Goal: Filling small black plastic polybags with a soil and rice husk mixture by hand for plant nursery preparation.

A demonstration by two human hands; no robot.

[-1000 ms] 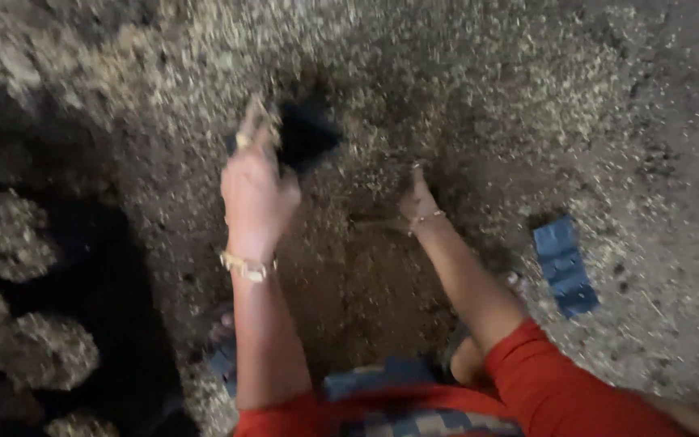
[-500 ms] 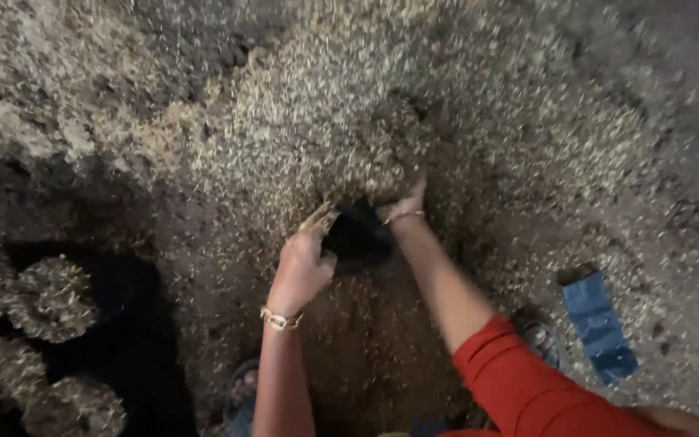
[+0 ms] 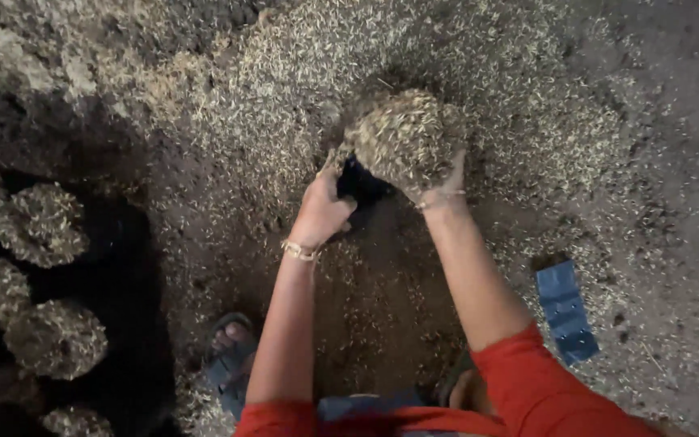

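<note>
Just above the centre of the frame, both hands meet at a small black pliable bag heaped with a rounded mound of straw-and-soil mix (image 3: 404, 139). The left hand (image 3: 321, 212) grips the dark rim of the bag from the lower left, its fingers curled shut on the edge. The right hand (image 3: 445, 180) cups the far side under the heap; its fingers are mostly hidden behind the mound, so how tightly they close cannot be told, though the palm clearly bears against the bag.

The bag looks soft and floppy, with no wall of its own to keep its shape; the fill is loose, crumbly and dry-looking, and it likely spills at any tilt. Filled to a dome, it is probably fairly heavy for its size, so the better hold seems to be low on the sides or beneath the base, with the rim kept level, not a pinch at the top edge alone.

All around lies the wide grey-brown heap of chaffy soil mix on the floor (image 3: 527, 97). At the left edge of the frame stand several already filled round bags (image 3: 54, 336) in shadow. A flat blue rectangular piece (image 3: 566, 310) lies at lower right. A foot in a blue sandal (image 3: 232, 348) shows at the bottom.
</note>
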